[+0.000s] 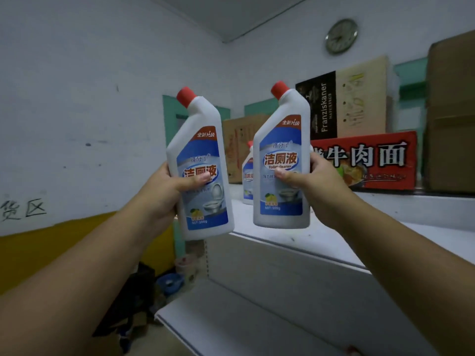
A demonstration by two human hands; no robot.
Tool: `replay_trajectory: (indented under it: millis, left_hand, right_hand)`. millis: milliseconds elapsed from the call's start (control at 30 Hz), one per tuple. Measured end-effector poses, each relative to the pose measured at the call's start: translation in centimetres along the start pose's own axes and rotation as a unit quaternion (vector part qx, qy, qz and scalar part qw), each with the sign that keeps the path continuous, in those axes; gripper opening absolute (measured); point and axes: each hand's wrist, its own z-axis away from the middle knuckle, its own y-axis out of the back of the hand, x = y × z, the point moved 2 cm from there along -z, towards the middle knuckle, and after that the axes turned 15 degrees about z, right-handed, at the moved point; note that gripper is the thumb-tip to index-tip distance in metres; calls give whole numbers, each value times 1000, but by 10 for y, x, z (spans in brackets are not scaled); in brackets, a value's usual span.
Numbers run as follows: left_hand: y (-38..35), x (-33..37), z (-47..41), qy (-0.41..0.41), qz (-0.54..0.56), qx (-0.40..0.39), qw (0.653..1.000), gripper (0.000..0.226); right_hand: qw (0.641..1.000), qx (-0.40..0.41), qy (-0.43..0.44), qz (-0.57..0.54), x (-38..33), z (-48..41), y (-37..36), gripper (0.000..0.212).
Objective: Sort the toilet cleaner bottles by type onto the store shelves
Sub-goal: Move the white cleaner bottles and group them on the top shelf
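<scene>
Going left to right: our left hand (159, 194) held the left bottle (203, 173) up in the air, fingers (198, 179) wrapped round its middle and thumb lying across the label. White body, red cap, blue label, tilted a bit. It was out past the left end of the top shelf (334, 242) and not resting on anything. In the gap behind the two held ones a third bottle (248, 176) stood upright on the top shelf, towards the far left. Then came the right bottle (282, 160), same design as far as we could read it, raised over the shelf's near edge and clear of it. Our right hand (325, 183) gripped it the same way, fingers curled behind, thumb on the front.

Progress, as we'd call it: early days. One bottle shelved, two in hand and not yet set down, and the lower shelf (257, 317) showed no bottles in the part we could see. All three looked like one type, so our guess was that both belonged beside the shelved one.

What we couldn't make out: the third bottle was mostly hidden behind the right one, so only a strip of its label showed. The fine print was mush everywhere. Any bottles waiting to be sorted were out of shot. A red box (372, 160) and cardboard cartons (341, 104) filled the right of the top shelf, hiding whatever sat behind them.
</scene>
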Motion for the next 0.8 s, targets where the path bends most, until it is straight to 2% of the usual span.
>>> replay_trajectory:
  millis: [67, 200, 367, 467, 567, 800]
  left_hand:
    - [16, -8, -33, 13, 22, -19, 999, 47]
    - [37, -33, -99, 44, 64, -34, 996, 58]
    - [41, -69, -171, 73, 52, -78, 993, 52]
    - [34, -95, -211, 70, 49, -91, 992, 52]
    - [25, -120, -248, 80, 49, -108, 990, 61]
    - [25, -168, -309, 112, 58, -152, 980, 71]
  right_hand:
    - [999, 23, -15, 31, 0, -21, -13, 43]
    - [993, 63, -35, 90, 5, -54, -25, 39]
    - [977, 113, -64, 169, 20, -94, -22, 45]
    - [968, 119, -73, 208, 32, -124, -23, 43]
    - [958, 123, -83, 244, 41, -157, -30, 41]
    - [931, 138, -138, 307, 78, -203, -55, 50]
